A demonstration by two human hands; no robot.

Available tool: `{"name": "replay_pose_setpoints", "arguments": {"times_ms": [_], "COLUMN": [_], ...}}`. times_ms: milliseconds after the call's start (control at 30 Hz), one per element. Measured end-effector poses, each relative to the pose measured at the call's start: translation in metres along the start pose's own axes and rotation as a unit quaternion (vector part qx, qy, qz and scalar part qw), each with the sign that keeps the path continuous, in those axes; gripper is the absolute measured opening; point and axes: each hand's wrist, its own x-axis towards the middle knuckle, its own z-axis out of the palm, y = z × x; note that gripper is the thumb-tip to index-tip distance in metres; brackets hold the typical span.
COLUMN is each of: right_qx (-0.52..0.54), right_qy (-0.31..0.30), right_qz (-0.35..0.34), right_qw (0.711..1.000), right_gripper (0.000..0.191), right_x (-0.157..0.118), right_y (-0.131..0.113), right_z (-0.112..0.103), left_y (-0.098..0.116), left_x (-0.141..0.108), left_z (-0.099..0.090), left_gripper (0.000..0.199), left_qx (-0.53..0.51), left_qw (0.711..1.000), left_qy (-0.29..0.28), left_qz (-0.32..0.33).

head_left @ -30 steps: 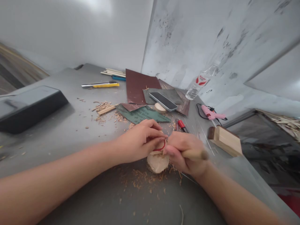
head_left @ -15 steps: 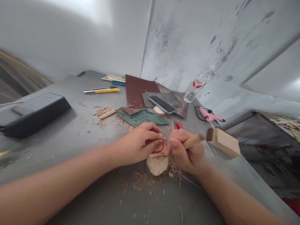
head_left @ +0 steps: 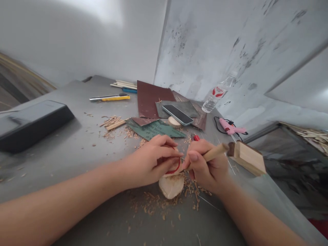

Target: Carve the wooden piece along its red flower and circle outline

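A pale piece of wood (head_left: pixel 171 187) with a rounded near end and a curved red line on top lies among shavings. My left hand (head_left: pixel 157 157) grips it from the left, fingers bent over the marked part. In my right hand (head_left: pixel 207 164) is a wooden-handled carving tool (head_left: pixel 217 152), held like a pen, its handle slanting up to the right. The tool's tip points at the wood's right side beside the red line; whether it cuts in, I cannot tell. Brown wood shavings (head_left: pixel 151 200) are scattered around the piece.
Beyond my hands lie green sandpaper (head_left: pixel 159 130), a phone (head_left: pixel 177 114) and a yellow utility knife (head_left: pixel 115 97). A water bottle (head_left: pixel 217 94), pink glue gun (head_left: pixel 232 127) and wooden block (head_left: pixel 247 157) stand or lie right. A black device (head_left: pixel 36 124) sits left.
My right hand has shifted slightly right, and the tool's shaft now shows between its fingers and the wood. The left hand keeps its grip on the wood. The view has shifted slightly.
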Motion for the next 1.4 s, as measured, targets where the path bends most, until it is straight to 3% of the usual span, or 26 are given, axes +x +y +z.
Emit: {"name": "replay_pose_setpoints", "arguments": {"times_ms": [167, 333, 433, 533, 633, 733, 867, 933, 1133, 1300, 1400], "right_qx": [0.036, 0.104, 0.121, 0.133, 0.187, 0.272, 0.361, 0.381, 0.403, 0.423, 0.404], "right_qy": [-0.025, 0.003, 0.02, 0.028, 0.025, 0.013, -0.081, -0.115, -0.077, -0.016, -0.004], "right_qz": [0.039, 0.051, 0.044, 0.053, 0.083, 0.156, 0.229, 0.246, 0.195, 0.128, 0.108], "right_qw": [0.998, 0.993, 0.991, 0.989, 0.979, 0.949, 0.9, 0.884, 0.891, 0.897, 0.908], "right_gripper": [0.036, 0.034, 0.037, 0.038, 0.022, 0.007, 0.047, 0.058, 0.053, 0.052, 0.049], "right_x": [0.0, 0.0, 0.0, 0.002, 0.008, 0.021, 0.045, 0.055, 0.051, 0.039, 0.035], "right_y": [-0.001, -0.001, -0.002, -0.005, -0.013, -0.024, -0.041, -0.048, -0.045, -0.038, -0.043], "right_z": [0.001, 0.002, 0.001, 0.002, 0.002, -0.001, -0.007, -0.005, 0.02, 0.026, 0.025], "left_y": [0.001, 0.002, 0.003, 0.002, 0.0, -0.001, 0.001, 0.003, 0.004, 0.003, 0.006], "left_x": [-0.004, -0.001, 0.004, 0.008, 0.01, 0.01, 0.008, 0.008, 0.011, 0.009, 0.007], "left_z": [-0.002, -0.005, -0.006, -0.006, -0.008, -0.012, -0.016, -0.018, -0.022, -0.014, -0.006], "left_gripper": [0.033, 0.031, 0.027, 0.03, 0.034, 0.036, 0.035, 0.033, 0.031, 0.036, 0.033], "left_qx": [0.017, -0.045, -0.173, -0.341, -0.439, -0.456, -0.433, -0.428, -0.441, -0.461, -0.504], "left_qw": [0.997, 0.986, 0.962, 0.907, 0.863, 0.861, 0.877, 0.881, 0.881, 0.858, 0.835], "left_qy": [0.07, 0.136, 0.126, 0.085, 0.073, 0.075, 0.082, 0.088, 0.091, 0.068, 0.037], "left_qz": [0.01, -0.087, -0.168, -0.233, -0.239, -0.214, -0.191, -0.179, -0.147, -0.216, -0.219]}}
